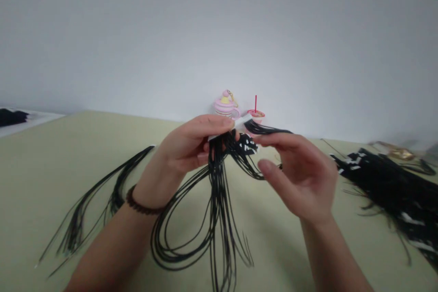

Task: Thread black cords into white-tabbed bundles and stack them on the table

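Left hand [198, 139] at center frame, grip pinching a white strip [242, 122] with black wires [216, 169] hanging from it over the surface [267, 246]; right hand [304, 169], right of center, grip loose, thumb and index finger parted beside wires. Wires could snag or tangle, since they loop and cross below the left hand, and the strip could twist or slip if the right hand tugs, since only left fingertips seem to hold it.
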`<state>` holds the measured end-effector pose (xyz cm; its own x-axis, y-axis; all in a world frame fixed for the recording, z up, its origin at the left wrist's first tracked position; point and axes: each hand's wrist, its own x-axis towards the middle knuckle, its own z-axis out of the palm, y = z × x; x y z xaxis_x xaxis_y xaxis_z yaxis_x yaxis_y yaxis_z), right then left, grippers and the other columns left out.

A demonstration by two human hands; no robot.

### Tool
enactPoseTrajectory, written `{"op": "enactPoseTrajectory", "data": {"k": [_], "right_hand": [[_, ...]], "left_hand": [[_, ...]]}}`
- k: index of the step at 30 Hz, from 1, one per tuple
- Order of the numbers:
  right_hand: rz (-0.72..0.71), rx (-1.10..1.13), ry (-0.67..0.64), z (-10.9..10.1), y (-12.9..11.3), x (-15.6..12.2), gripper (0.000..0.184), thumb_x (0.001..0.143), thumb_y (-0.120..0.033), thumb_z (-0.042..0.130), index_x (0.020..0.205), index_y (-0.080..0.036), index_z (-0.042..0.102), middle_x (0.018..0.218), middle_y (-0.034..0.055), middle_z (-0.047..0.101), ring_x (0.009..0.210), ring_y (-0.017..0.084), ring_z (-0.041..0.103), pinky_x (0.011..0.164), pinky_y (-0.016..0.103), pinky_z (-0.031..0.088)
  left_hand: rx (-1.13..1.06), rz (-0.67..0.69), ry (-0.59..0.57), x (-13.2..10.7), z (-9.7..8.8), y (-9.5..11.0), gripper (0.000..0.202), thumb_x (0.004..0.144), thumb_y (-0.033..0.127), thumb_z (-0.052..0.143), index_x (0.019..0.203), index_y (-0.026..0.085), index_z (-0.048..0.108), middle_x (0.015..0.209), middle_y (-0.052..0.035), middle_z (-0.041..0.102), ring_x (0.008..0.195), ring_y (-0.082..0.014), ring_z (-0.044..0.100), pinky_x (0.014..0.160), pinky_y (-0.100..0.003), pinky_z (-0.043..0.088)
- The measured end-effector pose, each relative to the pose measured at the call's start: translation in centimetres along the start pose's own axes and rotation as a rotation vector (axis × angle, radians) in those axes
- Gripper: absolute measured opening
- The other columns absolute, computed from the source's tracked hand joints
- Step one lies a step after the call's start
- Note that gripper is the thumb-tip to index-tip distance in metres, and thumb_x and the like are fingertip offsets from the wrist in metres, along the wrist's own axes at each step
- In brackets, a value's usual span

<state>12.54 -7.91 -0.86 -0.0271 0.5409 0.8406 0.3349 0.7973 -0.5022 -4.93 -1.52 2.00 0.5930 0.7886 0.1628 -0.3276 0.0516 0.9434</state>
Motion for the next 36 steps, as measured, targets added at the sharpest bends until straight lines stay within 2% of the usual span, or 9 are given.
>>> {"op": "enactPoseTrajectory", "data": {"k": [2,5,9,13,17,20,24,28,36], "right_hand": [[-0.148,-0.007,-0.002,-0.3,-0.4,0.0,0.03,0.063,-0.013,0.076,0.09,-0.02,0.065,0.081,0.0018,0.059,0.081,0.016,0.055,0.072,0.031,0.046],[-0.242,-0.106,-0.118,-0.9,-0.9,-0.1,0.022,0.068,-0.003,0.069,0.083,-0.019,0.069,0.073,0.0003,0.049,0.07,0.011,0.048,0.061,0.026,0.041],[-0.294,-0.331,-0.285,-1.0,-1.3,-0.5,0.032,0.075,0.005,0.054,0.096,-0.012,0.069,0.071,0.0012,0.05,0.064,0.008,0.048,0.057,0.023,0.039],[-0.105,-0.399,-0.265,0.0,-1.6,-0.8,0.029,0.074,0.001,0.051,0.095,-0.01,0.068,0.068,0.0005,0.052,0.057,0.007,0.046,0.05,0.02,0.037],[0.121,-0.244,-0.295,0.0,-2.1,-0.6,0.026,0.079,-0.006,0.049,0.096,-0.014,0.067,0.069,-0.0007,0.06,0.056,0.007,0.052,0.053,0.02,0.042],[0.2,-0.181,-0.293,-0.3,-2.4,-0.4,0.023,0.084,-0.012,0.049,0.095,-0.018,0.068,0.068,-0.002,0.064,0.056,0.008,0.056,0.052,0.019,0.044],[0.226,-0.22,-0.293,-0.3,-2.5,0.0,0.011,0.082,-0.023,0.06,0.081,-0.019,0.069,0.064,-0.0031,0.065,0.055,0.008,0.056,0.048,0.018,0.04],[0.228,-0.235,-0.319,-0.3,-2.4,0.2,0.014,0.084,-0.022,0.058,0.073,-0.018,0.067,0.061,-0.0046,0.062,0.054,0.006,0.053,0.05,0.018,0.039],[0.238,-0.226,-0.356,-0.6,-2.6,0.1,0.014,0.083,-0.019,0.057,0.073,-0.017,0.066,0.061,-0.0028,0.063,0.054,0.007,0.055,0.048,0.018,0.039]], "left_hand": [[-0.091,-0.031,-0.011,0.1,0.1,-0.1,0.009,0.069,0.019,0.064,0.064,0.011,0.065,0.058,-0.0005,0.056,0.04,-0.0018,0.04,0.033,-0.012,0.027],[-0.149,-0.057,-0.021,0.3,0.4,-0.2,0.01,0.069,0.017,0.062,0.063,0.01,0.064,0.06,-0.0011,0.057,0.046,-0.003,0.048,0.037,-0.01,0.033],[-0.094,-0.025,-0.059,0.6,0.6,-0.4,0.011,0.073,0.017,0.061,0.064,0.01,0.064,0.054,0.0017,0.053,0.037,-0.0006,0.038,0.032,-0.01,0.027],[0.037,0.019,-0.05,0.7,0.8,-0.7,0.018,0.077,0.022,0.061,0.064,0.01,0.062,0.046,0.0055,0.042,0.035,-0.0001,0.028,0.031,-0.011,0.02],[0.121,0.052,0.027,0.5,1.0,-0.9,0.019,0.076,0.025,0.062,0.062,0.012,0.061,0.052,0.004,0.045,0.038,-0.0005,0.028,0.034,-0.013,0.017],[0.157,0.063,0.045,0.1,1.3,-0.8,0.019,0.076,0.026,0.061,0.062,0.013,0.061,0.053,0.0034,0.046,0.039,-0.0016,0.029,0.036,-0.015,0.017],[0.227,0.112,0.066,-0.4,1.8,-0.5,0.019,0.077,0.026,0.06,0.063,0.013,0.062,0.052,0.0031,0.044,0.041,-0.0031,0.031,0.037,-0.016,0.018],[0.262,0.153,0.078,-0.8,2.1,-0.4,0.022,0.077,0.026,0.059,0.059,0.014,0.058,0.051,0.0037,0.04,0.043,-0.0044,0.031,0.039,-0.017,0.019],[0.135,0.052,0.07,-0.4,1.8,-0.4,0.017,0.074,0.022,0.06,0.06,0.012,0.061,0.049,0.0032,0.043,0.038,-0.0022,0.03,0.035,-0.015,0.017]]}}
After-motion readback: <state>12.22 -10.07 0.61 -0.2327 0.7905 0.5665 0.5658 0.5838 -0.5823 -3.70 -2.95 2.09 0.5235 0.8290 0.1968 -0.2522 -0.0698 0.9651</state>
